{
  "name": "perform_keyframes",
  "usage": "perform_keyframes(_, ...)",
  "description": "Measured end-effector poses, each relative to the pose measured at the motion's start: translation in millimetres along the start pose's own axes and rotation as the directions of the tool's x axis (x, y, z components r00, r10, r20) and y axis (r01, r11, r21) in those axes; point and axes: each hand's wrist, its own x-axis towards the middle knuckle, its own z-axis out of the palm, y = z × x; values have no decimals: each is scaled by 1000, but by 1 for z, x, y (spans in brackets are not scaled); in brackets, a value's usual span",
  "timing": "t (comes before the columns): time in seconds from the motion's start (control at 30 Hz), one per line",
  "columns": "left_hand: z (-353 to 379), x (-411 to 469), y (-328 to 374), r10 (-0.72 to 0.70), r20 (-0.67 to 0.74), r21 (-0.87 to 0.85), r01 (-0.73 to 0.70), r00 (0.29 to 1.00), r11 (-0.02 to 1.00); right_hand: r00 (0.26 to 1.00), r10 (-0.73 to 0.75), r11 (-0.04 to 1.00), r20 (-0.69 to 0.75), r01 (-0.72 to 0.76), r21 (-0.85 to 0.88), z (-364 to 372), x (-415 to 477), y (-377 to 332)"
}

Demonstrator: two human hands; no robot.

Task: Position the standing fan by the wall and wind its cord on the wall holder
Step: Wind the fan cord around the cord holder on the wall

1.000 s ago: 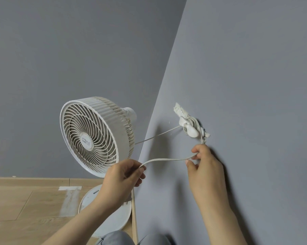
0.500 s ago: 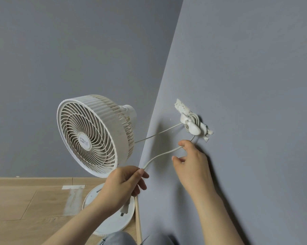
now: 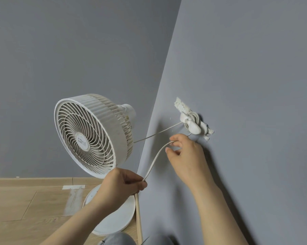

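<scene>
So the white fan (image 3: 89, 135) stands by the wall, left of the wall holder (image 3: 193, 124). Down-left of the holder, the left hand (image 3: 121, 186) grips the cord (image 3: 154, 160). Just under the holder, the right hand (image 3: 186, 156) pinches it too, with a few loops wound on.

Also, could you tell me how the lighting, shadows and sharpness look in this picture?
Head view: soft, even light, no glare; faint shadows on the wall beside the right hand and the wall holder; the fan and cord are sharp; the wall corner leans, likely wide-angle distortion or head tilt.
</scene>
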Motion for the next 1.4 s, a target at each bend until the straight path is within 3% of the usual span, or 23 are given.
perform_keyframes(0.2, -7, -6, 4, 51, -158, 125, -31, 986, 992, 991, -129, 987, 27, 131, -95, -7, 2, -17)
perform_keyframes(0.37, -9, -12, 6, 95, -243, 95, -74, 965, 993, 963, -210, 922, 169, 252, -295, -7, 14, -35)
perform_keyframes(0.77, -20, -10, 4, 138, -276, 76, -122, 951, 990, 879, -55, 821, 473, 310, -480, -6, 44, -61)
perform_keyframes(1.1, -25, -9, -7, 166, -228, 44, -161, 959, 986, 849, -24, 745, 528, 367, -557, 2, 84, -64)
perform_keyframes(1.4, -19, -1, -10, 197, -234, -6, -204, 952, 979, 832, 81, 808, 549, 267, -524, -4, 130, -64)
